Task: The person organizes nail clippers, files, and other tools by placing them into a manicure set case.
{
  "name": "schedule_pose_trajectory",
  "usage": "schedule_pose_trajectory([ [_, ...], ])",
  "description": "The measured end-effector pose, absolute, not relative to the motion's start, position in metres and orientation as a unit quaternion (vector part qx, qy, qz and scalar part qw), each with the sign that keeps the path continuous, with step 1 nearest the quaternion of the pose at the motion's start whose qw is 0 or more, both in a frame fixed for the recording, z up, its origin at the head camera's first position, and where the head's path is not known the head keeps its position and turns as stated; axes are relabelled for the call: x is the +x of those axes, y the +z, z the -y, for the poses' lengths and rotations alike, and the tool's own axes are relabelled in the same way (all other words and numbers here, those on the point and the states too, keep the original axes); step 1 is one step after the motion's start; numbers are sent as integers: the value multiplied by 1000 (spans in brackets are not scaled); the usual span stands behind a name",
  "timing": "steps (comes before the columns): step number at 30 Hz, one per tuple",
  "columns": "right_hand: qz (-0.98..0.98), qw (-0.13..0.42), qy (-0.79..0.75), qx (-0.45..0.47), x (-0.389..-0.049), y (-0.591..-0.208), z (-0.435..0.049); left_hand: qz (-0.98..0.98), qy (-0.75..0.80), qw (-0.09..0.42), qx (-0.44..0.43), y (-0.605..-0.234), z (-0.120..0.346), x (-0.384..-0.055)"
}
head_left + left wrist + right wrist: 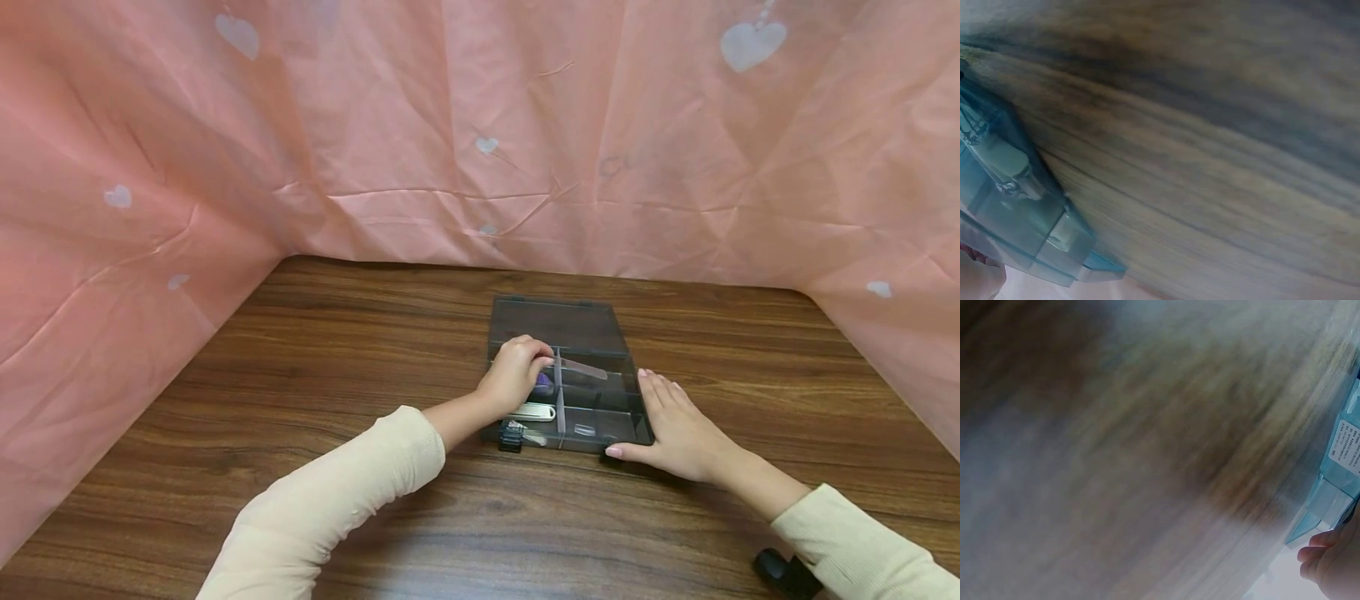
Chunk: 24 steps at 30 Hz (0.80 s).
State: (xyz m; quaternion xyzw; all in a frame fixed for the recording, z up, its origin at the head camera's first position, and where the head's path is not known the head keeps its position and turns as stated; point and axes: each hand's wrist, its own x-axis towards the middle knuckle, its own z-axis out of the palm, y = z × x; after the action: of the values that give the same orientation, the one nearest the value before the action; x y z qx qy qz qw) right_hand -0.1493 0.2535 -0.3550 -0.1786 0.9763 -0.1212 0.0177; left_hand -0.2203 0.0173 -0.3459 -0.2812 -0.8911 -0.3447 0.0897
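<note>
A dark see-through compartment box (600,446) sits on the wooden table, its lid (555,323) swung open to the back. Over the box's left part, my left hand (516,375) pinches one end of a pinkish nail file (585,369), whose rounded tip points right across the rear compartment. Beneath that hand are a purple item (543,383), partly covered, and a silver nail clipper (534,412). Small clear pieces (584,430) lie in the front right compartment. My right hand (686,433) rests against the box's right side, fingers straight, thumb at the front corner.
Brown wooden table (337,358) surrounds the box. Pink cloth with white hearts (450,167) hangs at the back and both sides. A black object (783,573) shows beside the right sleeve. The right wrist view shows a white printed label (1346,447) on the box.
</note>
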Motion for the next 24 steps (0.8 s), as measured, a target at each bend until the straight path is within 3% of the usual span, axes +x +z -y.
schedule_pose_trajectory([
  [9,-976,22,-123,-176,-149,-354,-253,912,-281,57,-294,-347,-28,-222],
  [24,-977,12,-120,-176,-149,-356,-254,924,-171,66,-335,-342,-41,-229],
])
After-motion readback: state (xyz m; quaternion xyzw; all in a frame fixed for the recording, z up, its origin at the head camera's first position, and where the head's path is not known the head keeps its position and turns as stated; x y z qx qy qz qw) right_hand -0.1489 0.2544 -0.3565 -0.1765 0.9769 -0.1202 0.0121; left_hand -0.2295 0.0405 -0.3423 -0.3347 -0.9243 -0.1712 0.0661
